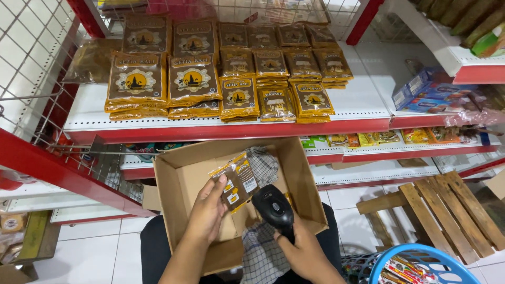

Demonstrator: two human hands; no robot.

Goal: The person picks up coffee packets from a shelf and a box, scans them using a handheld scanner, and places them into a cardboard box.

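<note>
A small brown packet [238, 181] is pinched by its lower left edge between the thumb and fingers of the left hand [208, 210] and is held up, slightly tilted, over the middle of an open cardboard box [173, 181]. A black scanner [273, 208] is gripped in the right hand [305, 255], whose fingers are closed around the handle; its head is pointed up toward the packet and is very near to it, but contact cannot be told. The box is rested on the lap, near the bottom edge of the view. Inside it a checkered cloth [263, 165] is seen at the far right corner, and the same kind of cloth hangs over the near wall. No other packets can be seen in the box, so it is judged nearly emptied, though part of the floor is hidden by the hands. On the upper shelf [357, 102] many gold packets [192, 79] are already laid in neat rows and stacks toward the left and middle, while the right end of this shelf is bare. A blue basket [421, 260] is standing at the bottom right corner, beside a wooden pallet [447, 208].
</note>
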